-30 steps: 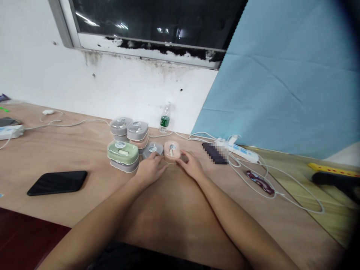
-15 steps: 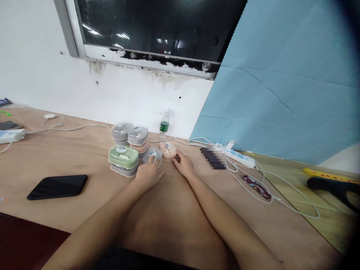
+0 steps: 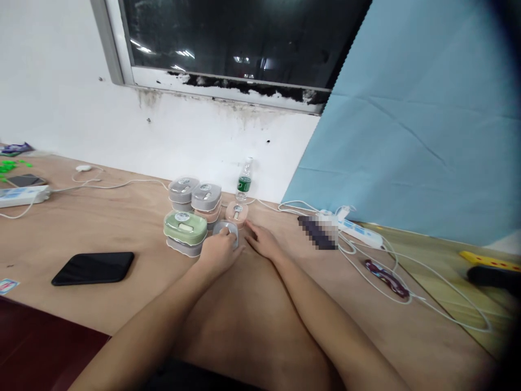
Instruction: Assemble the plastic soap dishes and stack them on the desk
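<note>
Nearest you, the table (image 3: 260,331) is pale brown board, smooth, faint grain. Dark red surface (image 3: 44,339) past its edge, lower left. Phone (image 3: 93,269) lies on your left: black, glossy, flat, rounded corners.

Your left hand (image 3: 221,251) sits with bent fingers on the lid of the small gray box (image 3: 235,231), thumb out to the side; can't tell if it grips or just rests. That box is rounded, lid see-through and shiny, standing right of the green box. Your right hand (image 3: 262,241) is loosely spread, thumb apart from fingers, fingertips at the near right edge of the pink box (image 3: 236,213); contact hard to tell. Pink box: rounded, clear lid, round sticker, pale tab, just behind the small gray one.

Green box (image 3: 185,228): oblong, glossy lid, stacked on a gray base box (image 3: 184,247). Two more stacks behind, gray tops, one with a pink layer (image 3: 209,214). On your right: crinkly maroon wrapper (image 3: 386,278), thin white cables, white plastic power strip (image 3: 361,232).

Farther: clear ribbed bottle (image 3: 243,183), green label, near the scuffed white wall (image 3: 195,136); dark window glass (image 3: 244,38); creased blue sheet (image 3: 407,119).
</note>
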The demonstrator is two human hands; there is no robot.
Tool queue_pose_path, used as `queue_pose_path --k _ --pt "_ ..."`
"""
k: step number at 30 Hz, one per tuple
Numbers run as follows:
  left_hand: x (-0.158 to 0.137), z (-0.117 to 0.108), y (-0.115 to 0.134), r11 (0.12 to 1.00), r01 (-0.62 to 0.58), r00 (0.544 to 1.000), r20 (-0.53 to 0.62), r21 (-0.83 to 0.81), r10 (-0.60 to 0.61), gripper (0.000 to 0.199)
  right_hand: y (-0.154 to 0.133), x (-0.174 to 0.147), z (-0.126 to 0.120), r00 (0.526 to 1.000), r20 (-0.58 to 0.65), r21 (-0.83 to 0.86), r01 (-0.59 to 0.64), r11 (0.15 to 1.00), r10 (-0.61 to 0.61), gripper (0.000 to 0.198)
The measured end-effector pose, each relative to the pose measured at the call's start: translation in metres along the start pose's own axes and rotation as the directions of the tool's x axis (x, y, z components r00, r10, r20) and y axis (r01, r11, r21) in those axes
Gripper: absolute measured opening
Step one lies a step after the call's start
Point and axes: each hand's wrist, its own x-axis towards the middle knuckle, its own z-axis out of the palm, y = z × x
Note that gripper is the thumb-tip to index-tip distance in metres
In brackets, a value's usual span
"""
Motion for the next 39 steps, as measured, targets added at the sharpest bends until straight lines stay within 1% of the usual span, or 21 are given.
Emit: queue_pose_path --k 2,4,8,11,15,18,22,24,33,39 --pt "0.000 0.001 -0.001 1.000 -0.004 1.000 -0.006 -0.004 0.004 0.039 0.000 -0.002 0.000 1.000 0.000 0.015 -0.002 1.000 0.002 0.064" --pt "0.000 0.003 -0.001 1.000 -0.002 1.000 -0.004 -0.005 0.002 0.038 0.000 -0.005 -0.001 1.000 0.003 0.035 0.021 0.999 -0.021 0.063" --pt "0.000 0.006 0.000 1.000 -0.013 1.000 -0.020 -0.002 0.013 0.036 0.001 -0.008 0.000 0.999 0.005 0.042 0.043 0.998 -0.043 0.051" --pt "0.001 0.009 -0.001 1.000 -0.014 0.999 -0.043 0.000 0.014 0.040 0.003 -0.008 0.001 0.999 0.006 0.032 0.046 0.998 -0.046 0.045" --pt "0.002 0.011 -0.003 1.000 -0.003 1.000 -0.014 0.011 0.003 0.042 0.005 -0.006 0.003 0.998 -0.005 0.032 0.055 0.998 -0.055 0.041" --pt "0.001 0.010 -0.002 0.999 -0.049 0.999 -0.013 0.008 0.049 0.037 0.006 -0.006 0.003 0.998 -0.016 0.040 0.064 0.997 -0.064 0.039" --pt "-0.001 0.010 0.001 0.987 -0.160 0.987 -0.019 -0.033 0.159 0.037 0.004 -0.006 0.001 0.997 -0.019 0.072 0.077 0.994 -0.076 0.040" --pt "-0.001 0.011 0.001 0.982 -0.180 0.983 -0.026 -0.049 0.179 0.038 0.002 -0.006 0.000 0.996 -0.021 0.090 0.086 0.992 -0.084 0.039" --pt "0.003 0.017 -0.005 0.989 -0.125 0.989 -0.090 -0.077 0.118 0.037 0.001 -0.006 0.000 0.997 -0.019 0.041 0.074 0.996 -0.073 0.038" --pt "0.004 0.022 -0.006 0.993 -0.098 0.988 -0.125 -0.067 0.089 0.037 0.000 -0.005 0.000 0.996 -0.019 0.034 0.090 0.995 -0.089 0.037"
